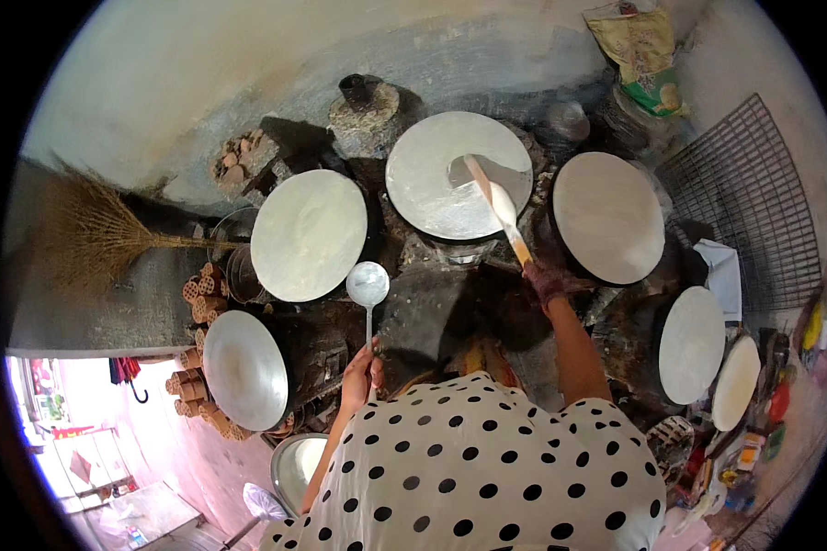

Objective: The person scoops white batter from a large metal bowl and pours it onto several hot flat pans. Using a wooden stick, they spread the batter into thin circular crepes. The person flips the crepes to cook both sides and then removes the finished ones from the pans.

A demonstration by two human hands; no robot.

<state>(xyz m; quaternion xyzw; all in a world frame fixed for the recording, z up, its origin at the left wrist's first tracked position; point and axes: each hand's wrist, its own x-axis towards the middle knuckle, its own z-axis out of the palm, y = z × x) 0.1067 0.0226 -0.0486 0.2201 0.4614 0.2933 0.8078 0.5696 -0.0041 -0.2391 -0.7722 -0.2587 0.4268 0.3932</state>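
My right hand, in a dark reddish glove, grips a wooden-handled spreader coated with white batter. Its blade lies over the middle round griddle, where a pale batter layer covers most of the surface and a darker patch shows at the right. In my bare left hand is the long handle of a metal ladle; the bowl of the ladle is beside the near edge of the left griddle, which is covered in pale batter. The right griddle has a greyish surface.
A shiny round pan stands at the lower left near stacked perforated briquettes. A basin holds white liquid. A twig broom lies at the left. Further round plates and a wire rack are at the right.
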